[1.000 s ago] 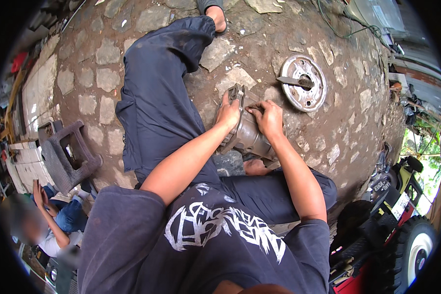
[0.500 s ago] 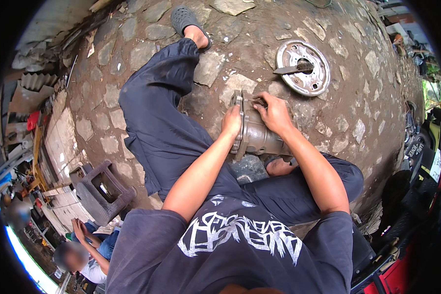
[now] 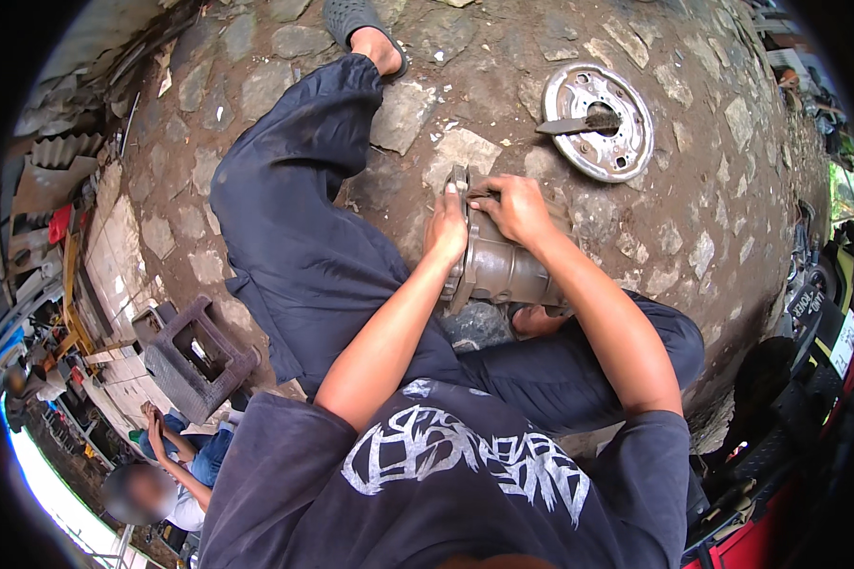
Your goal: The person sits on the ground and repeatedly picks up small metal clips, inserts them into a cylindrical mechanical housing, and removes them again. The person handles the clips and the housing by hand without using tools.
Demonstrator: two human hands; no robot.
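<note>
Flanking the flange [image 3: 469, 263] of a grey-brown, cylindrical metal housing [image 3: 510, 273]: left hand [image 3: 445, 230] outside, right hand [image 3: 520, 211] inside, fingers curled; grip on either side cannot be told. Beneath them, the housing's long axis runs roughly left–right; a round, silvery metal plate [image 3: 633, 146] lies beyond, rightward.

Left hand [image 3: 445, 233] reaching forward — right hand [image 3: 520, 209] curled, possibly pinching.
</note>
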